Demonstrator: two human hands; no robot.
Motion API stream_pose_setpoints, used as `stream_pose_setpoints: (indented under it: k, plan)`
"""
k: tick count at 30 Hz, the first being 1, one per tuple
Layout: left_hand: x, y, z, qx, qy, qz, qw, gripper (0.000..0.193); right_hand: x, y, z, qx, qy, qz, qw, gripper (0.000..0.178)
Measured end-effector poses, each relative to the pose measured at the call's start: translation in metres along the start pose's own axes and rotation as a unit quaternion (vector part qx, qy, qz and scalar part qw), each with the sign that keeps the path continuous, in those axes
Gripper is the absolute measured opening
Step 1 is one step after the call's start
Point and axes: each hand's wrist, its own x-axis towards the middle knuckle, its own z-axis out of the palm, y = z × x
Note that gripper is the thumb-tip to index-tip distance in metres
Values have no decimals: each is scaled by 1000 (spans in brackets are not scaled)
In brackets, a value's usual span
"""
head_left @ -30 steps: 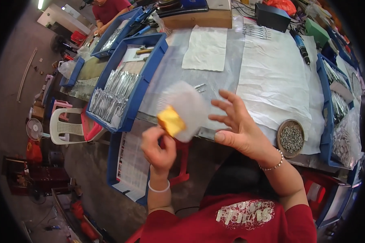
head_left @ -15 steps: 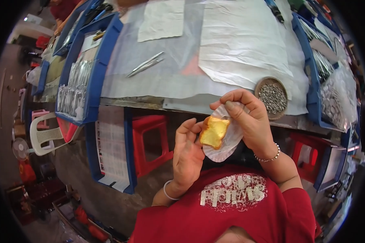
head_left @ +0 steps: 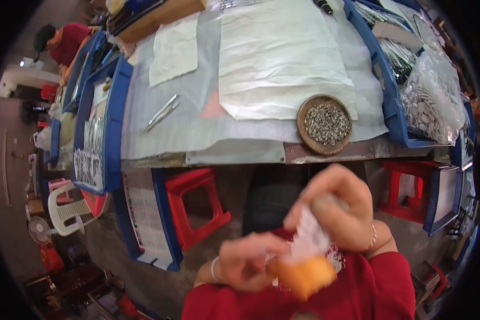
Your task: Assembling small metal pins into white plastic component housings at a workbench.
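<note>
Close to my chest, a golden-yellow piece of bread or cake (head_left: 306, 276) hangs at the lower end of a crumpled white paper liner (head_left: 310, 234). My right hand (head_left: 340, 210) is closed on the upper end of that liner, thumb pressed against the fingers. At the bread's left edge is my left hand (head_left: 250, 260), its curled fingers appearing to pinch it. Motion smears both hands, and the exact contact of the left fingertips is hard to see.
A round brown bowl (head_left: 325, 150) of small metal parts stands at the table's near edge. Slim silver tools (head_left: 162, 112) lie on the sheet-covered table. Blue trays flank it, left (head_left: 114, 109) and right (head_left: 397, 128). Red stools (head_left: 197, 205) stand below. Another person (head_left: 72, 42) is at far left.
Both hands have come down towards my chest with the bread and liner. The bread now hangs below the liner. The view has shifted, showing more of the room at far left.
</note>
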Motion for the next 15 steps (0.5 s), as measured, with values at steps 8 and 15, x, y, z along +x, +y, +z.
stream_pose_setpoints:
  k: [8, 15]
  plan:
    - [52, 13, 44, 48, -173, 325, 928, 44, -26, -41, -19, 16, -261, -205, 943, 22]
    - [77, 0, 60, -44, -227, 250, 940, 42, -37, -48, -46, -2, -285, -256, 923, 18]
